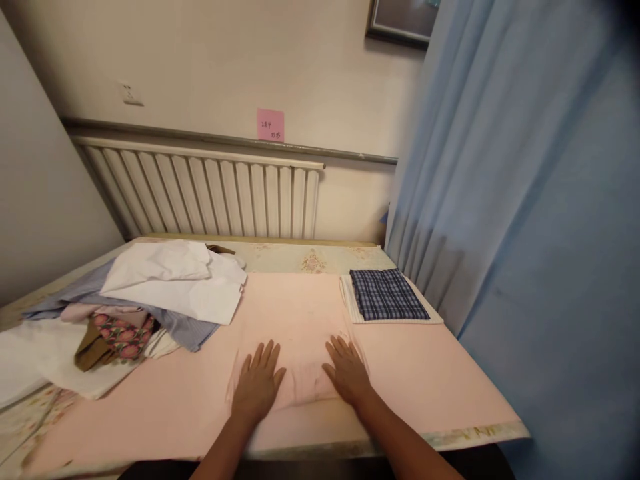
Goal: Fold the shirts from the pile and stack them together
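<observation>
A pale pink piece of fabric [300, 380] lies spread out in front of me, with small wrinkles near its front edge. It is almost the same colour as the pink sheet [430, 373] under it, so its outline is faint. My left hand [257, 380] rests palm down on its left side, fingers spread. On its right side my right hand [347, 370] also lies flat, with the fingers stretched out. Neither hand grips anything.
A heap of loose clothes [175, 280] lies at the left. A folded dark plaid cloth [387, 295] sits on a folded whitish cloth [435, 321] at the back right. Behind stands a radiator [220, 193]; a blue curtain [540, 233] hangs along the right side.
</observation>
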Tool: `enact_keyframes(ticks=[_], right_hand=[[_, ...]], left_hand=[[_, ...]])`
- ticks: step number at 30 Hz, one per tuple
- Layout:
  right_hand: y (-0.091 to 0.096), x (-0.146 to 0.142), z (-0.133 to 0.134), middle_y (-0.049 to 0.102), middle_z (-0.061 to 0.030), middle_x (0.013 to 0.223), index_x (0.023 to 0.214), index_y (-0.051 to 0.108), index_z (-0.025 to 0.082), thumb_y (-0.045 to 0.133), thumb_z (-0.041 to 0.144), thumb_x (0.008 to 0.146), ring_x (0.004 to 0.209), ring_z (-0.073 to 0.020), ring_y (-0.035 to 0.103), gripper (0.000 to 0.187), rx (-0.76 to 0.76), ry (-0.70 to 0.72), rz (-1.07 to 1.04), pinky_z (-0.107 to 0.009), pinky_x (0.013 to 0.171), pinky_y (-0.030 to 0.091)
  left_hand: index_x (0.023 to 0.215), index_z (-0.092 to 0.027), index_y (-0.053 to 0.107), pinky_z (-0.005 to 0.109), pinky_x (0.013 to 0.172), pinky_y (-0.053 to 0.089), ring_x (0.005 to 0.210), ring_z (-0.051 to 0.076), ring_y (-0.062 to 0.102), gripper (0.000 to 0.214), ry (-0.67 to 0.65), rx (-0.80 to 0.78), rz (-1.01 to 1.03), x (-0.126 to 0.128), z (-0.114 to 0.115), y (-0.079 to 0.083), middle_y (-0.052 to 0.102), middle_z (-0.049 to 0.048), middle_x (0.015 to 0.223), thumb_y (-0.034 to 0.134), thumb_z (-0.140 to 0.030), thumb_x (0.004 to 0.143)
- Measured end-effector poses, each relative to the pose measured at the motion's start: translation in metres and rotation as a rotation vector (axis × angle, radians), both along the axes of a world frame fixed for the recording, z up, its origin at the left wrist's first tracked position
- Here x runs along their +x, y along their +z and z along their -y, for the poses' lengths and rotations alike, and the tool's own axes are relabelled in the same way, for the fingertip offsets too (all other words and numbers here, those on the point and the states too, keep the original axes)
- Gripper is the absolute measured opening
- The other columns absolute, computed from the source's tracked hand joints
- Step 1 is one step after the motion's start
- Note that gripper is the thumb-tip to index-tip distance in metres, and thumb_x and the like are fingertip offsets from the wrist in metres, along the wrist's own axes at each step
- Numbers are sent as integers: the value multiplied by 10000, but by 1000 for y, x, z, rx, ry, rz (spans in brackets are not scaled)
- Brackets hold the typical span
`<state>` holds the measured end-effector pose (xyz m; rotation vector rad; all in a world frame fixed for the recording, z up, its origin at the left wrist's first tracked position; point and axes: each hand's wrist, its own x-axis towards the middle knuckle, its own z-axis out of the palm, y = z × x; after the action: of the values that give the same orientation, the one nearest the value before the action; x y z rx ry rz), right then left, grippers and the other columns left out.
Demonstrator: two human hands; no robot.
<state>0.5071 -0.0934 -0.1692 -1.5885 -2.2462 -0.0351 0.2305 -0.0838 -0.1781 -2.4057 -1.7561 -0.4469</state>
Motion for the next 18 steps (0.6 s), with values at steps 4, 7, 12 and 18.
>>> enact_keyframes(ticks=[4, 7, 12, 18], right_hand=[[-8, 20, 8, 389, -104, 1480, 1402, 427, 178, 470, 372, 932, 1391, -262, 308, 510, 39, 18, -2, -506, 1134, 255], [-14, 35, 18, 394, -94, 1478, 1419, 404, 193, 464, 329, 933, 1395, -247, 301, 508, 64, 75, -17, -495, 1132, 277], [-15, 53, 36, 357, -87, 1499, 1447, 357, 200, 510, 388, 903, 1409, -247, 268, 595, 11, 167, -25, -493, 1148, 263], [-20, 59, 46, 470, -111, 1424, 1401, 428, 187, 602, 321, 820, 1348, -254, 388, 621, 53, 185, -94, -479, 1115, 338]], left_hand=[[1449, -216, 344, 498, 1113, 260, 1418, 276, 257, 565, 15, 4, -11, -19, 6, -3, 344, 67, 1520, 318, -463, 942], [1445, -222, 351, 492, 1109, 273, 1414, 274, 269, 564, -8, 30, -20, -32, 14, -9, 354, 67, 1515, 318, -477, 943], [1459, -248, 307, 459, 1104, 303, 1410, 256, 281, 576, -103, 75, -39, -50, 28, -17, 356, 56, 1514, 358, -486, 937], [1452, -216, 327, 415, 1102, 337, 1370, 230, 367, 646, -282, 203, -47, -64, 46, -16, 433, 89, 1470, 486, -491, 889]])
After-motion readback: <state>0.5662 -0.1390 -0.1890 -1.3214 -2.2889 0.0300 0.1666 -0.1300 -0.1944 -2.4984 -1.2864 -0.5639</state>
